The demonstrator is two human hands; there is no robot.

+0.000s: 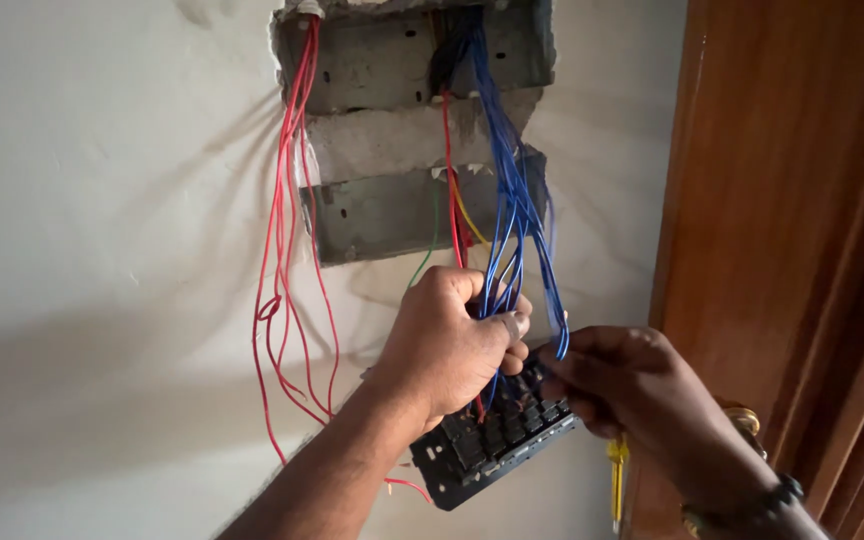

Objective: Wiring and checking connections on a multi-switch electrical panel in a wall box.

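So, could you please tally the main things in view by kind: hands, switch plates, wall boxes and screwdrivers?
Hands: 2, the left hand gripping the blue wires and the right hand at the plate's edge
Black switch plate: 1
Recessed wall boxes: 2, one above the other
Yellow-handled screwdriver: 1
Total: 6

The left hand [447, 345] grips blue wires [512, 215] above a black switch plate [487, 450]; the right hand [632, 385] seemingly pinches one wire.
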